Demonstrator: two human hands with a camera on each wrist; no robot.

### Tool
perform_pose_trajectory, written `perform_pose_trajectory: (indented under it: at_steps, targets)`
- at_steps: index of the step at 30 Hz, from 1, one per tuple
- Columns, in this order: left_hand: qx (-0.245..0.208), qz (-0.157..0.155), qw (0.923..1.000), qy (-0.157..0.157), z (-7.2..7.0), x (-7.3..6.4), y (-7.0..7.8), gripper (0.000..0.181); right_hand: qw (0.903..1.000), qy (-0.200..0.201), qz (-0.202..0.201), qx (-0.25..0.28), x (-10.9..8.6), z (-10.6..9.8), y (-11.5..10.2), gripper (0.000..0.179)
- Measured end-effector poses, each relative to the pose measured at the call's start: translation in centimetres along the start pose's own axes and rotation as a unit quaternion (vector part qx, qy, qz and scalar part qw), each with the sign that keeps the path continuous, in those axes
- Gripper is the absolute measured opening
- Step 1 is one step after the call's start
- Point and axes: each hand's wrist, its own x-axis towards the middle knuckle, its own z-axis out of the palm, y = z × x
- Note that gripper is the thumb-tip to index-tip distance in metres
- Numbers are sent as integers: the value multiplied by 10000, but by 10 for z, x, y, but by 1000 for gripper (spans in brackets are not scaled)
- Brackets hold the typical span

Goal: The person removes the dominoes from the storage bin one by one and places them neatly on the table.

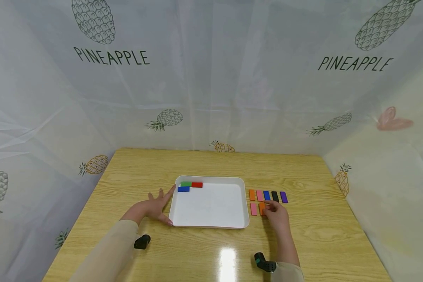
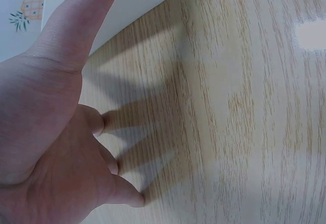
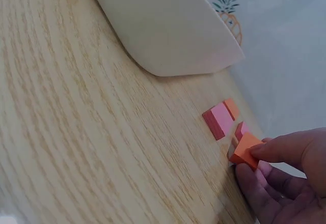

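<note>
A white tray (image 1: 215, 207) lies on the wooden table. Green (image 1: 186, 183), red (image 1: 197, 185) and blue (image 1: 183, 189) blocks sit in its far left corner. My left hand (image 1: 155, 206) spreads its fingers at the tray's left side, with forefinger and thumb at the rim. To the right of the tray, my right hand (image 1: 278, 219) pinches an orange block (image 3: 247, 151) between thumb and fingers; in the right wrist view it is tilted. Beside it lies a pink block (image 1: 253, 209). The right hand's other fingers are partly hidden in the head view.
Behind the right hand a row of blocks lies on the table: orange (image 1: 252, 194), pink (image 1: 259, 195), blue (image 1: 266, 194), black (image 1: 275, 196) and purple (image 1: 284, 197). A pineapple-print curtain (image 1: 232, 90) hangs around the table (image 1: 324, 243).
</note>
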Motion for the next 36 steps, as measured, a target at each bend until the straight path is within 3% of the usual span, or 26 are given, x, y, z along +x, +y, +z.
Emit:
perform_pose_trajectory:
  at_steps: [12, 23, 36]
  targets:
    - [-45, -7, 10000, -7, 0, 0, 1, 134, 9988, -15, 99, -482, 4, 2, 0, 32]
    - [-46, -40, 10000, 22, 0, 0, 2, 135, 9990, -28, 108, -422, 3, 2, 3, 23]
    - [-96, -23, 10000, 18, 1, 0, 1, 136, 9994, 149, 177, -244, -1, 6, 1, 27]
